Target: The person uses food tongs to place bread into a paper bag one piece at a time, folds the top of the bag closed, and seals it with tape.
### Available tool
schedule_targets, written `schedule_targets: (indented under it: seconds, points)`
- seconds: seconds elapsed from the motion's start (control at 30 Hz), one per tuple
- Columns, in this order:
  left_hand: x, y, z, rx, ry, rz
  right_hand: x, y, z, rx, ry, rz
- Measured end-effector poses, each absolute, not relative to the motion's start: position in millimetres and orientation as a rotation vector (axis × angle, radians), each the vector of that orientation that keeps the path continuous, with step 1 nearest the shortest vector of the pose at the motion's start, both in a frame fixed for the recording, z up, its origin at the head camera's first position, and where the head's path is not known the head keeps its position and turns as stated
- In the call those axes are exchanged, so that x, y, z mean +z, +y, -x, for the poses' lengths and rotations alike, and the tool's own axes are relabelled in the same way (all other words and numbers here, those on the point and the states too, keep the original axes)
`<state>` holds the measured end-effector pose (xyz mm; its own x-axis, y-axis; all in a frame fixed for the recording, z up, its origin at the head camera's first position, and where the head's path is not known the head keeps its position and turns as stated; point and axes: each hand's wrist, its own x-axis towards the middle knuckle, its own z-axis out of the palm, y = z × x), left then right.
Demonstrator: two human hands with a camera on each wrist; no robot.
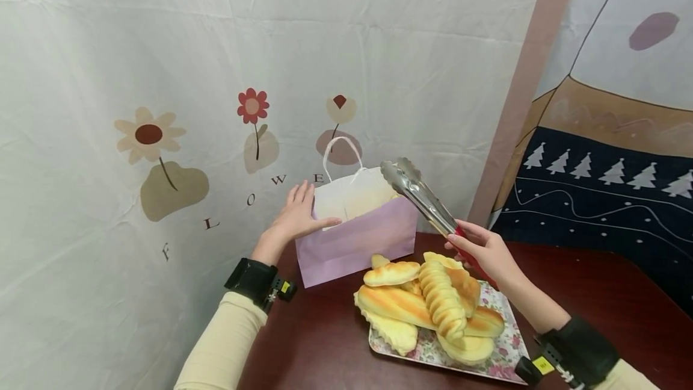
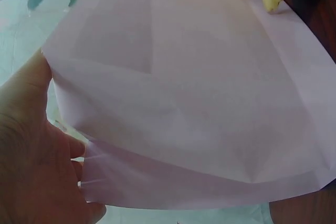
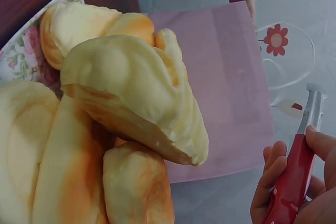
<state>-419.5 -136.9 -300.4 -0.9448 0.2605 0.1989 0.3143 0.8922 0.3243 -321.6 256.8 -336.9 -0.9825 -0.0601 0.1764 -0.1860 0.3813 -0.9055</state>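
A lilac paper bag [image 1: 357, 242] with a white inside and a white cord handle stands by the wall cloth. My left hand [image 1: 298, 215] holds its left side, thumb over the front rim and fingers behind. My right hand [image 1: 484, 251] grips metal tongs [image 1: 428, 200] by their red handle [image 3: 294, 179]. The tong heads hang over the bag's right end, slightly apart, with nothing seen between them. Something yellowish shows at the bag's opening below them; the rest of the inside is hidden. Bread pieces, a twisted roll [image 1: 441, 297] uppermost, lie piled before the bag.
A floral tray [image 1: 500, 351] bears the bread, close in front of the bag on a dark red table [image 1: 319, 336]. Behind hangs a white cloth [image 1: 433, 89] with printed flowers and letters. A patterned dark cloth [image 1: 606, 203] hangs at the right.
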Motion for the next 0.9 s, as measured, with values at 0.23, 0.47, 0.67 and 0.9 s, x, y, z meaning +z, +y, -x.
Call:
schedule_targets:
  seconds: [0.23, 0.47, 0.67, 0.9]
  points:
    - [-299, -135, 419, -0.555, -2.884, 0.455, -338, 274, 297, 1.539, -2.490, -0.282]
    - [-300, -136, 420, -0.551, -2.887, 0.446, -340, 293, 269, 1.285, -2.581, -0.180]
    - [-301, -136, 419, -0.574, -2.880, 0.450, -347, 304, 240, 1.177, -2.684, -0.063]
    - [-303, -137, 419, -0.567, -2.890, 0.452, -361, 322, 215, 1.095, -2.824, 0.043]
